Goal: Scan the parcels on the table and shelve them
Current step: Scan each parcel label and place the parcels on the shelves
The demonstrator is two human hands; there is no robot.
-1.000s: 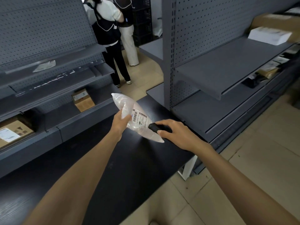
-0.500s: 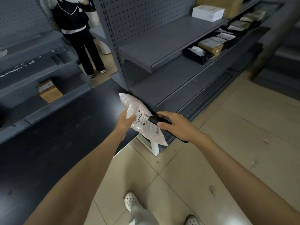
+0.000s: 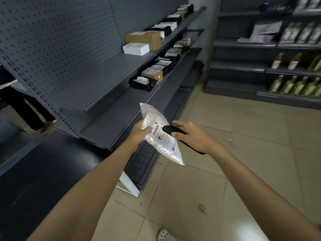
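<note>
A white plastic parcel [image 3: 160,134] with a barcode label hangs tilted in front of me, above the floor beside the grey shelving. My left hand [image 3: 139,132] grips its left edge. My right hand [image 3: 192,136] holds a black handheld scanner [image 3: 171,130], whose tip lies against the label; a black strap hangs below the wrist. The dark table [image 3: 43,171] lies at lower left.
Grey pegboard shelving [image 3: 107,75] runs away on the left, with boxes and dark parcels [image 3: 152,73] farther along. Another shelf unit with bottles [image 3: 295,84] stands at the right. A person's legs [image 3: 26,112] show at far left. Tiled floor [image 3: 243,153] lies ahead.
My view has swung to the right, away from the table and toward the aisle and shelving. Both hands keep the same hold on parcel and scanner.
</note>
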